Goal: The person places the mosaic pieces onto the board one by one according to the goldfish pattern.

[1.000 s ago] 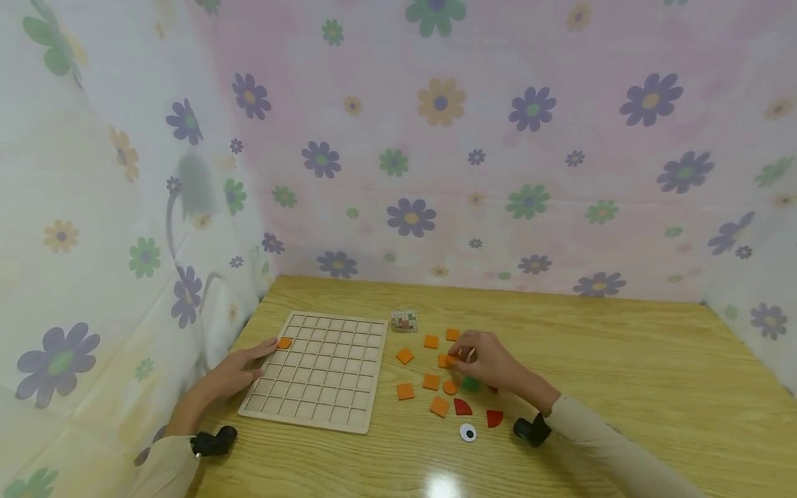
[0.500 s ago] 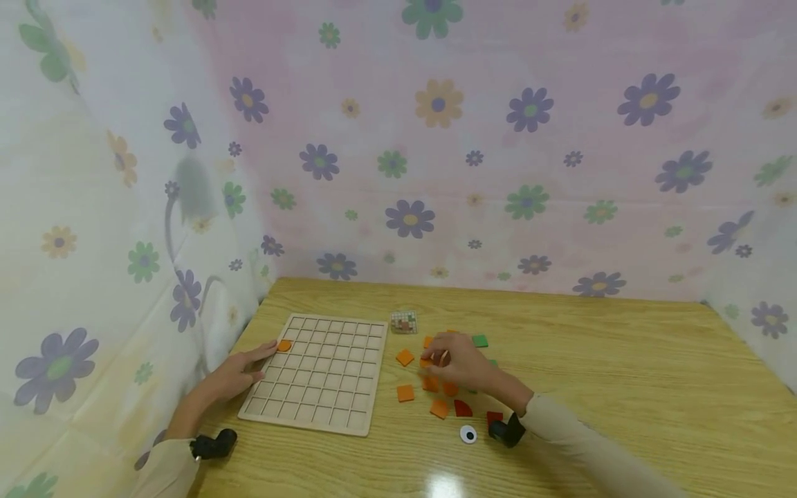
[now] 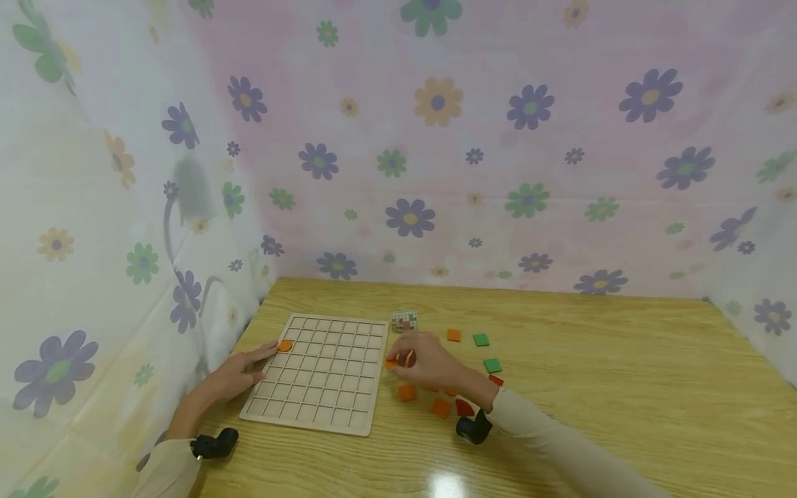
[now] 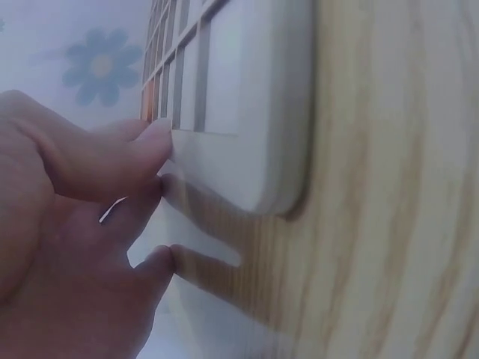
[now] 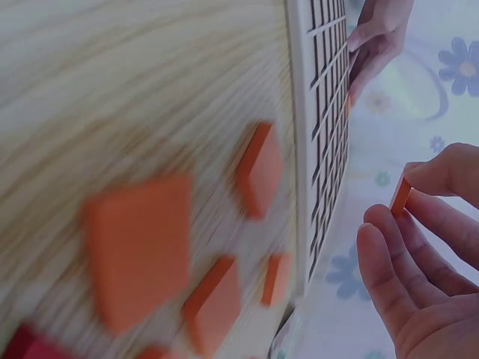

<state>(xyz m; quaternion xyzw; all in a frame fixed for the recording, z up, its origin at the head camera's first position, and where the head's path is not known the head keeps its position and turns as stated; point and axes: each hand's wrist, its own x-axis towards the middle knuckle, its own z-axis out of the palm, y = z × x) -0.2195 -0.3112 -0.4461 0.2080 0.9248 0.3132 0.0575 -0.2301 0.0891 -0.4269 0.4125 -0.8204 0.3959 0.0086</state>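
Note:
My left hand (image 3: 229, 375) rests at the left edge of a pale wooden grid board (image 3: 324, 426), thumb and fingertips at its rim in the left wrist view. An orange round piece (image 3: 284, 346) lies in the grid by its index fingertip. Between thumb and fingers my right hand (image 3: 431, 364) pinches an orange tile (image 5: 402, 196), held up close to the board's right edge. Below the right hand, partly covered by it, lie more orange square tiles (image 5: 142, 250) on the table.
A small pattern card (image 3: 405, 320) lies behind the right hand. Green tiles (image 3: 492, 365) and red pieces (image 3: 464, 407) are scattered to the right of the board on the wood-grain table (image 3: 591, 360). Flowered cloth (image 3: 473, 207) hangs behind and at the sides.
My right hand has moved left from among the loose pieces toward the board, carrying an orange tile. Green tiles it covered now show; the white eye piece is hidden. The left hand has stayed put.

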